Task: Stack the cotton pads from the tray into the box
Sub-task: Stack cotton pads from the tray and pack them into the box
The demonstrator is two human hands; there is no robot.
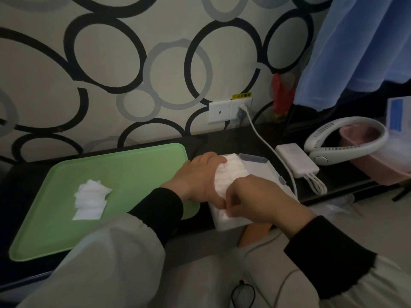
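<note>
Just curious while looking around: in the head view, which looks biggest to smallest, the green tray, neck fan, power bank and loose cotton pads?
1. green tray
2. neck fan
3. power bank and pile of cotton pads on the tray: they look about alike, so unranked.
</note>
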